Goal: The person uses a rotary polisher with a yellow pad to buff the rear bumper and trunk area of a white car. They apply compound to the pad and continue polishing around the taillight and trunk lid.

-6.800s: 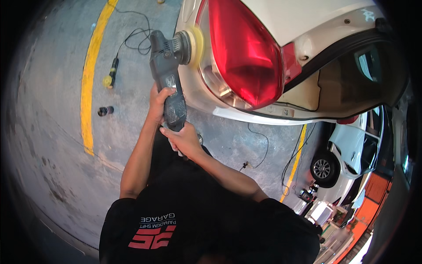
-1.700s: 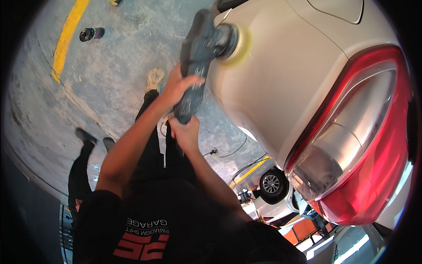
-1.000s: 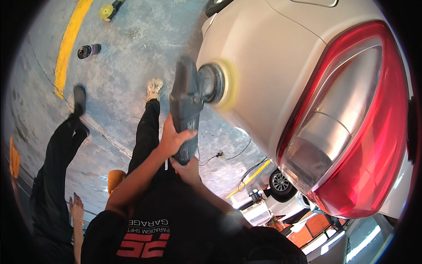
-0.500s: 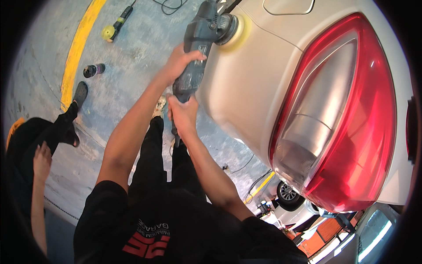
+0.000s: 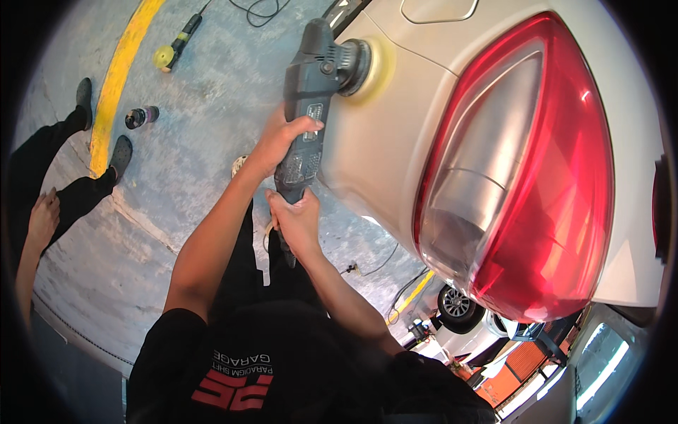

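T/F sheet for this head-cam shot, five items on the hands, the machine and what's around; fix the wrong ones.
1. The left hand and right hand are both on the polisher. True.
2. The polisher's pad is blue. False: the pad is yellow.
3. The pad is at the red tail light. False: it is at the pale body panel.
4. A dark bottle is on the floor. True.
5. Another person's hand is on the polisher. False: the co-worker's hand is apart from it, at picture left.
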`<state>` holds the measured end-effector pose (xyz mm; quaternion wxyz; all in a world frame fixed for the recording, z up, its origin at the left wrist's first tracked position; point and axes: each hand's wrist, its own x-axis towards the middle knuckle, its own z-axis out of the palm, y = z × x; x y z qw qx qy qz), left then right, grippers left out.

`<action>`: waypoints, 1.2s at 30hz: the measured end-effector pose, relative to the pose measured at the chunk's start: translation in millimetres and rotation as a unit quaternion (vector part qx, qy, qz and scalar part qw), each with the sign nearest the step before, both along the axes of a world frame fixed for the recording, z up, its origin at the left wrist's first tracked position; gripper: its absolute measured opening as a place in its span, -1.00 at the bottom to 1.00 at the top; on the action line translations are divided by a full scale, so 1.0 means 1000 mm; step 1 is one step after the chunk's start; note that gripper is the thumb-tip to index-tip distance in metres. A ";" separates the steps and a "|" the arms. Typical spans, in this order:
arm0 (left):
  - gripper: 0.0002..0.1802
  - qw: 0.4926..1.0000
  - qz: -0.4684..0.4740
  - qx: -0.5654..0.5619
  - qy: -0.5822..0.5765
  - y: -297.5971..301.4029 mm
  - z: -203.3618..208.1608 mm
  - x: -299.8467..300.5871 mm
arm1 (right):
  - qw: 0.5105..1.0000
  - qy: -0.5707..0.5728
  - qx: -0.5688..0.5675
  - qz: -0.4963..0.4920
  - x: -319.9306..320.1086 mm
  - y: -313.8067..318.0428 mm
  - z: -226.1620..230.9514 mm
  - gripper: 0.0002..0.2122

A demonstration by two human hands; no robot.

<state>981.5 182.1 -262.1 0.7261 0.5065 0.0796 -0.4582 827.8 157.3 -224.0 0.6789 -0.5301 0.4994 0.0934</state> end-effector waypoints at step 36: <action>-0.38 0.987 0.160 -0.024 -0.004 0.021 0.041 -0.340 | 0.952 -0.008 -0.137 0.275 -0.320 -0.053 0.045 -0.62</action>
